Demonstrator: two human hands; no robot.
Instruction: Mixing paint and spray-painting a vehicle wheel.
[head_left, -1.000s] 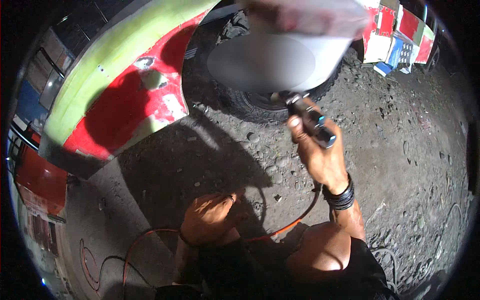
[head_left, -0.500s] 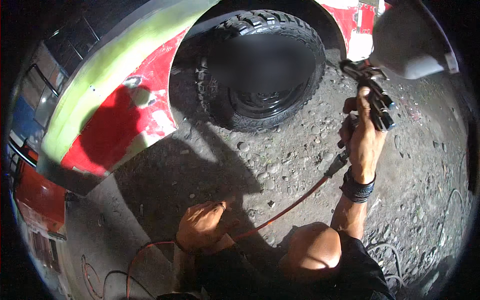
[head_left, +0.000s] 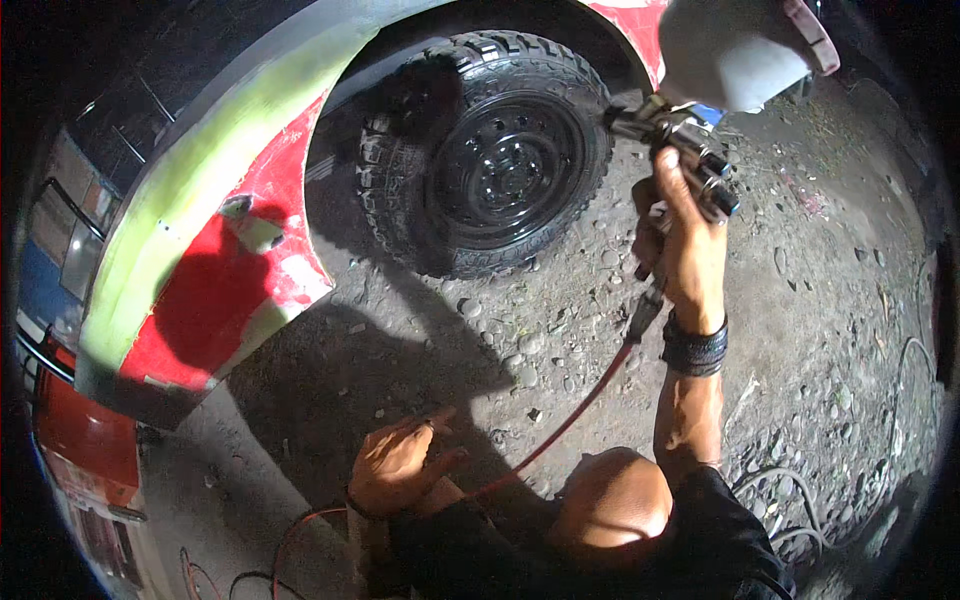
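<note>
Your right hand (head_left: pixel 694 255) is wrapped around the spray gun (head_left: pixel 690 150), far right, right of the black wheel (head_left: pixel 505 170); a red hose (head_left: pixel 585 400) trails near-left from it. Your left hand (head_left: pixel 395 465), near, left: fingers loosely bent; grip contents, cannot tell.

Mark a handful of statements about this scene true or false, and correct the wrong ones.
1. The right hand holds a spray gun. True.
2. The cup on top of the spray gun is bright green. False: the cup is whitish.
3. A red hose leads away from the spray gun's lower end. True.
4. The wristband below the right hand is white. False: the wristband is black.
5. The wheel appears to the right of the red and yellow-green panel. True.
</note>
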